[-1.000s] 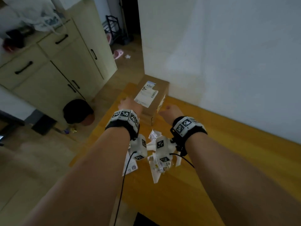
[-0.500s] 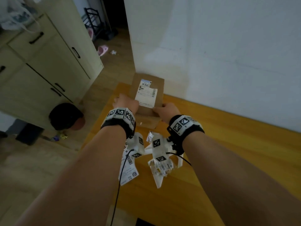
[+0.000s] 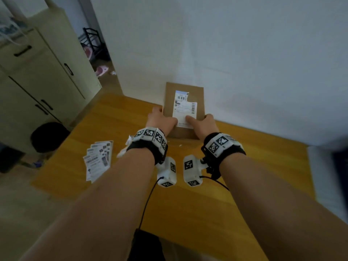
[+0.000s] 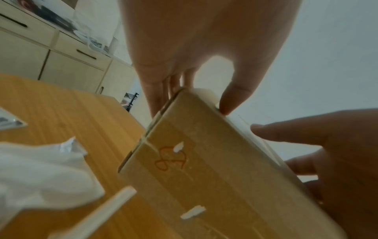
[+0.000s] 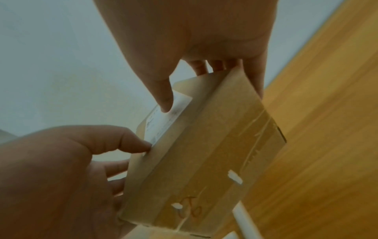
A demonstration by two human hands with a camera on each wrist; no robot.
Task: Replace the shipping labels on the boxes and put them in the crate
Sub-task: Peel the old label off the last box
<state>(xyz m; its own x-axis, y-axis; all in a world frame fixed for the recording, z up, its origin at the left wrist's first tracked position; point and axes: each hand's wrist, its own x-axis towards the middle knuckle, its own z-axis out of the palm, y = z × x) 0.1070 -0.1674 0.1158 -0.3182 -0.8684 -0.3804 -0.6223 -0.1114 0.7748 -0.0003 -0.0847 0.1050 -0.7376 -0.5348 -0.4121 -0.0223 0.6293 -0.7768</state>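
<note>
The box [image 3: 183, 110], at the frame's centre on the table [image 3: 244, 166], looks light and stiff, best held by its side walls, where the left hand [image 3: 160, 121] and right hand [image 3: 204, 123] grasp it, thumbs on the label [image 3: 184, 112].

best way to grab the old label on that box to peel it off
Judging by the head view, take the shipping label at its ragged upper right corner, coming from the wall side. That notch looks already torn, while both thumbs pin the near edge of the cardboard box.
</note>
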